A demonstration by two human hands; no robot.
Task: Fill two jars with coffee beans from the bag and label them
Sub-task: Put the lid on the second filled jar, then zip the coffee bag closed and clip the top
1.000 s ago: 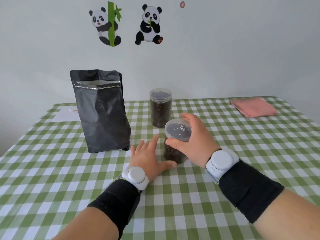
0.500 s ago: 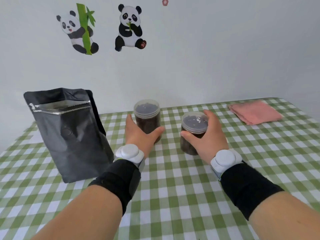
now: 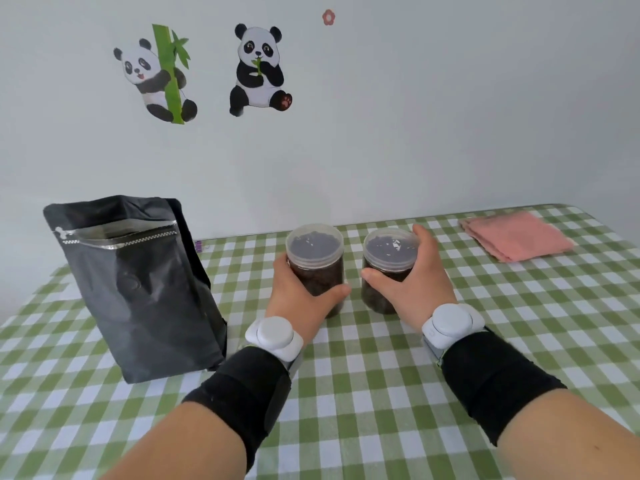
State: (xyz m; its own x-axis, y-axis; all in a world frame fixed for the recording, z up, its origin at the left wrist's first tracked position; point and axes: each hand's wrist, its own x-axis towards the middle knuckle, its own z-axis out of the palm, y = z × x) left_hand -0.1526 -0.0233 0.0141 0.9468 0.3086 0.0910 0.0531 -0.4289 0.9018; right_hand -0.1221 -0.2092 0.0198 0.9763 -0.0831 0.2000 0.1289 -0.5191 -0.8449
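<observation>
Two clear lidded jars full of dark coffee beans stand side by side on the green checked tablecloth (image 3: 381, 393). My left hand (image 3: 299, 299) grips the left jar (image 3: 314, 247) around its body. My right hand (image 3: 417, 287) grips the right jar (image 3: 389, 251), thumb in front and fingers round its far side. The black coffee bag (image 3: 138, 289) stands upright at the left with its zip top open. No label shows on either jar.
A folded pink cloth (image 3: 516, 237) lies at the back right of the table. A white sheet is partly hidden behind the bag at the far left. The wall with panda stickers rises just behind the table's far edge.
My right hand carried its jar back and set it beside the other jar. My left hand left the table and took hold of the left jar. The view shifted right.
</observation>
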